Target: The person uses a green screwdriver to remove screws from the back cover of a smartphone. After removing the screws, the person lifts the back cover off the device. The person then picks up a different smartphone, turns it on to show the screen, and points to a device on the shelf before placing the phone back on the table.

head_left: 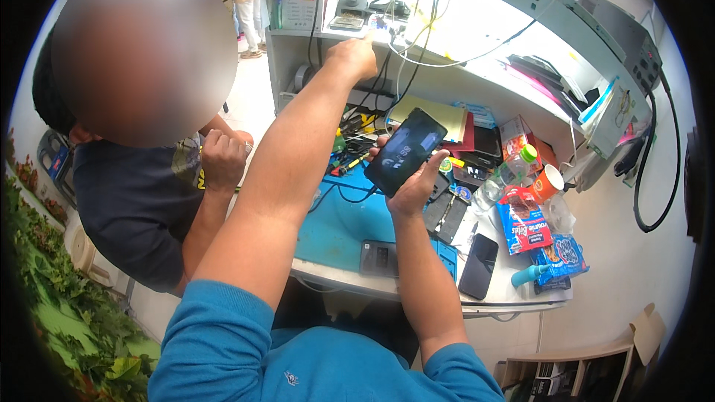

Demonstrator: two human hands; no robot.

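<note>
My right hand (418,187) holds a black smartphone (406,150) above the workbench, fingers along one side and thumb along the other. The phone's dark screen is lit with pale digits, and a black cable runs from its lower end. My left arm stretches far forward to the raised shelf (298,33). At its edge my left hand (353,58) is closed, the index finger reaching towards small white items and cables. Whatever those fingers may hold is hidden.
A person (141,201) sits close on my left, one hand raised. On the blue mat (339,227) lies a dark flat device (378,258). Another phone (479,266), snack packs (523,219), a bottle (506,179) and a paper cup (547,182) crowd the right. Tools (350,152) clutter the back.
</note>
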